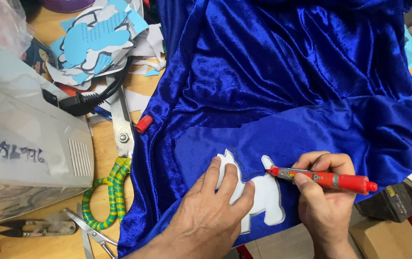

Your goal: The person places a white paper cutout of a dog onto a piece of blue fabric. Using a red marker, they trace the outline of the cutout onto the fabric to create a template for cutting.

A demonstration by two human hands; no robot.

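Wooden tabletop (138, 86) is mostly covered by shiny blue velvet fabric (282, 72). Near its front edge a white paper template (263, 196) lies flat on the fabric. Left hand (210, 216) presses on it, fingers spread and flat. Right hand (323, 204) has its grip pinching a red marker (326, 178), the tip touching the template's upper edge. Large scissors with green-yellow handles (114, 168) lie toward the left edge, beside a grey sewing machine (23, 139).

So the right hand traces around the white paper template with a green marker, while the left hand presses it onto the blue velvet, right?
Not quite: the head view shows the marker is red, not green. The rest holds.
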